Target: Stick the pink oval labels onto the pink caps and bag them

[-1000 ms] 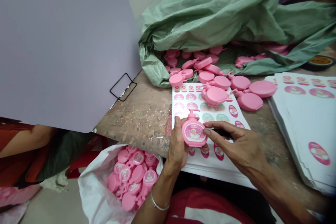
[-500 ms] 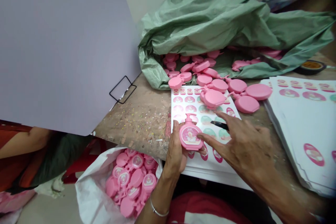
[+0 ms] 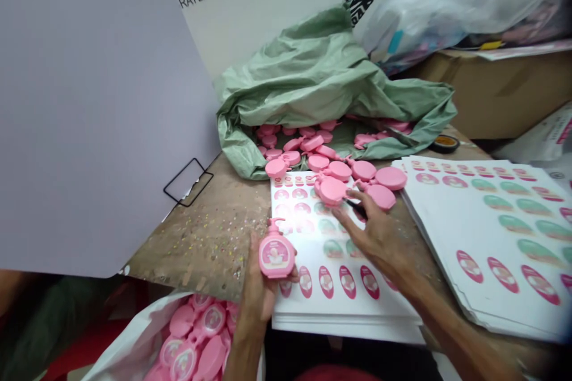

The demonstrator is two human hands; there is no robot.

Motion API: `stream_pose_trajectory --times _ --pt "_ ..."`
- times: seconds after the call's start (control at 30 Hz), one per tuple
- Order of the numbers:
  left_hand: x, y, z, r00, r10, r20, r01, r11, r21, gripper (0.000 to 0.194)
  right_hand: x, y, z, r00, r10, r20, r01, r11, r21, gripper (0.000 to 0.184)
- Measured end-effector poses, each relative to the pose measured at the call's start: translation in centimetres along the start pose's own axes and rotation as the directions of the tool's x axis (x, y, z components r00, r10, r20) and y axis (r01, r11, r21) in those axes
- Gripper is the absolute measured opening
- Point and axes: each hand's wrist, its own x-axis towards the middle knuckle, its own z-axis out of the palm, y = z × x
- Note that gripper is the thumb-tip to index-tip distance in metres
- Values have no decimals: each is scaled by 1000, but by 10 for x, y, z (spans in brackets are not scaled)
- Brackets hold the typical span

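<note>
Now R hand is off labelled btl, at loose btls.

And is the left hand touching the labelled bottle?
Touching: in the head view, the left hand grips the labelled bottle, thumb and fingers on opposite sides.

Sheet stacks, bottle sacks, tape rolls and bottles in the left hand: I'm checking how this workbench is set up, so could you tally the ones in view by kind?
Sheet stacks: 2 (left stack, right stack)
Bottle sacks: 2 (green sack, white sack)
Tape roll: 1
Pink bottle in left hand: 1
Total: 6
</note>
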Motion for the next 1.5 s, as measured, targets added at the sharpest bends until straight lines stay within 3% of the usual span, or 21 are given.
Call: stream_pose_trajectory --times 0.1,0.2,0.3,0.37,0.5,0.53,0.6,0.63,0.67,0.73,0.8,0.87,0.93,1.0,1.07,1.17,1.3,1.5 --pt "16 12 -16 992 121 -48 -115 987 108 48 32 13 -5 998 -63 -29 52 956 -288 67" --pt "39 25 -31 922 383 -53 -341 871 354 37 52 23 7 998 -38 48 55 896 -440 68" --pt "61 43 -42 838 545 -27 -432 693 577 35 57 26 16 1000 0 22 9 904 -428 67" --pt "69 56 -44 801 597 -39 -446 639 627 31 53 23 13 1000 -2 -18 -5 926 -378 71" --pt "61 64 -27 692 722 -30 -513 520 683 22 33 7 0 999 33 -4 -33 993 -111 72" --pt "55 59 -19 691 723 -8 -528 512 678 24 25 1 -1 997 54 63 -55 998 16 68" --pt "40 41 -3 781 620 72 -525 589 615 29 6 -11 1 953 69 296 -168 931 323 55" --pt "33 29 5 878 463 123 -458 733 503 34 -5 -18 5 903 53 427 -268 847 460 48" --pt "26 17 12 938 277 207 -337 867 366 42 -16 -24 9 837 31 546 -387 739 552 45" --pt "15 -5 21 946 92 310 -139 981 134 57 -37 -35 19 716 -10 698 -590 525 614 49" --pt "7 -18 23 944 65 325 -64 998 -13 59 -51 -42 26 665 -32 746 -656 452 604 53" --pt "4 -17 19 960 105 260 -82 992 -98 51 -56 -42 27 660 -60 749 -597 564 571 51" --pt "4 -5 10 977 157 147 -136 981 -141 42 -52 -36 23 695 -65 716 -436 753 492 43" --pt "6 11 -1 981 191 35 -186 976 -115 39 -43 -24 17 791 -36 610 -244 897 369 36" --pt "10 23 -11 972 231 -44 -233 972 -29 39 -33 -13 14 894 -22 447 -87 972 220 32" --pt "15 27 -21 969 244 -34 -240 965 104 41 -26 -8 19 942 -105 318 113 994 -4 22" --pt "20 16 -25 982 190 14 -189 970 154 45 -33 -14 43 914 -283 290 339 926 -166 13" --pt "24 7 -36 976 216 -17 -208 955 213 45 -41 -11 68 900 -374 223 426 862 -276 17"
